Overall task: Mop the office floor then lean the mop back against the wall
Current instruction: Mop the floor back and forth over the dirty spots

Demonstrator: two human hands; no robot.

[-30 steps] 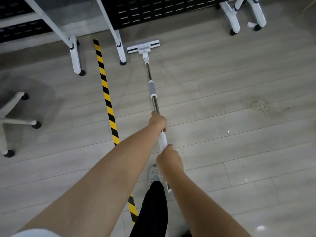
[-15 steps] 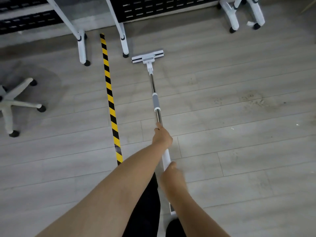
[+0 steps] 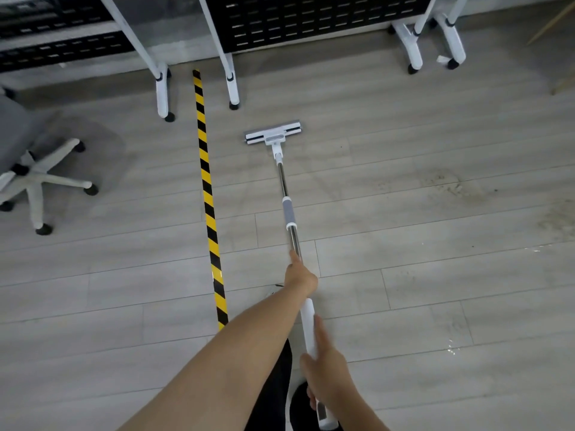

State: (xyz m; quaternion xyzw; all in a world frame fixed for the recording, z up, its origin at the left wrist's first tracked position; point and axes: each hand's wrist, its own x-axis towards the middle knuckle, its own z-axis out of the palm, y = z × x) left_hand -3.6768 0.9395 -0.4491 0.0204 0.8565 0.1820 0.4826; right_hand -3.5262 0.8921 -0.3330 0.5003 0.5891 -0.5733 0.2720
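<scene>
A flat mop runs up the middle of the view. Its white and grey head [image 3: 273,137] lies flat on the pale wood-look floor [image 3: 404,275], and the metal shaft [image 3: 287,206] with a grey sleeve slants back toward me. My left hand [image 3: 300,273] grips the shaft where the metal meets the white handle. My right hand [image 3: 326,371] holds the white handle lower down, close to my body. Below the hands are my black trouser legs.
A yellow-and-black tape strip [image 3: 208,194] runs along the floor left of the mop. White desk legs on casters [image 3: 162,98] [image 3: 233,88] stand beyond it, with more [image 3: 413,54] at the back right. A grey office chair [image 3: 34,178] is at left. Dusty marks [image 3: 448,185] lie at right.
The mop head has slid back toward me, away from the desk legs. Both hands have drawn back along with the handle, and the right hand has shifted lower on it.
</scene>
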